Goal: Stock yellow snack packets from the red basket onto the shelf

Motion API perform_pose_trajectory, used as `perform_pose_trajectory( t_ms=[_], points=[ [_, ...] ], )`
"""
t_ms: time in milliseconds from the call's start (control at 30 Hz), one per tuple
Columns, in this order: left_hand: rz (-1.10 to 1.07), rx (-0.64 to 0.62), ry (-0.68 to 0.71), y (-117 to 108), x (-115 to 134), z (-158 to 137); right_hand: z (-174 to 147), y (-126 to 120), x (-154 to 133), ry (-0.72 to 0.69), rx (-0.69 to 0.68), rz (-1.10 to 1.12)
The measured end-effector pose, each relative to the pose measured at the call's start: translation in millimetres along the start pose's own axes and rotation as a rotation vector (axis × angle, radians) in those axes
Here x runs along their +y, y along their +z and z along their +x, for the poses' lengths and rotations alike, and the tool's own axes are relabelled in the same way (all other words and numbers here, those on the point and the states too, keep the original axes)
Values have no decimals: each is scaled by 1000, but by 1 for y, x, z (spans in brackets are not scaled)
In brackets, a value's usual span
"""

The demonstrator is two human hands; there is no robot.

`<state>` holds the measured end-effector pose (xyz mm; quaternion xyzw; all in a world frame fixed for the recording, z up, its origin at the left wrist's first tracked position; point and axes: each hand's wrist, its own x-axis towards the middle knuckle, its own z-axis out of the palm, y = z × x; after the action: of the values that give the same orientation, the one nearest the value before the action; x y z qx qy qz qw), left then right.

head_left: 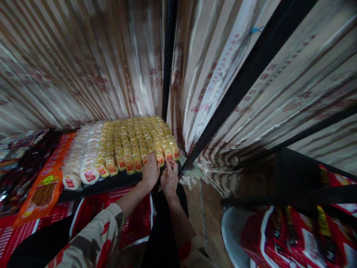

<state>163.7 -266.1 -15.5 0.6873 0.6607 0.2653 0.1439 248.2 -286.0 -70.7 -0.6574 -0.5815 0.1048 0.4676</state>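
Rows of small round yellow cakes in clear wrappers with red-and-yellow labels (pixel 134 139) fill the right part of a dark shelf (pixel 111 186). My left hand (pixel 151 172) rests at the front of these rows, its fingers pressed together against a wrapped yellow cake (pixel 160 157). Just right of it, my right hand (pixel 169 176) has bent fingers closed at the front edge of a neighbouring pack (pixel 168 153). Both hands touch the packs near the right end of the shelf. What lies under the fingertips is partly hidden.
White wrapped round packs (pixel 89 172), an orange snack bag (pixel 46 182) and dark glossy packets (pixel 21 173) lie leftward. Red baskets (pixel 134 223) stand below. A black post (pixel 223 96) rises at right, before a striped curtain (pixel 111 56). Red packages (pixel 301 234) sit lower right.
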Motion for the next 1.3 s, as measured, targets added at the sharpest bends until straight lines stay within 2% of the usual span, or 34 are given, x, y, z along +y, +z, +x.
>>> perform_pose_trajectory(
  t_ms=[467, 867, 1033, 1300],
  points=[
    [60, -17, 41, 1, 3, 7, -1, -5, -7, 21, -15, 35],
    [81, -58, 62, 7, 3, 9, -4, -4, -4, -73, -52, -84],
    [82, -87, 48, 6, 4, 11, -3, -2, -2, -64, -93, -103],
    [52, -91, 50, 4, 4, 12, -2, -1, -3, -86, -75, -101]
  ],
)
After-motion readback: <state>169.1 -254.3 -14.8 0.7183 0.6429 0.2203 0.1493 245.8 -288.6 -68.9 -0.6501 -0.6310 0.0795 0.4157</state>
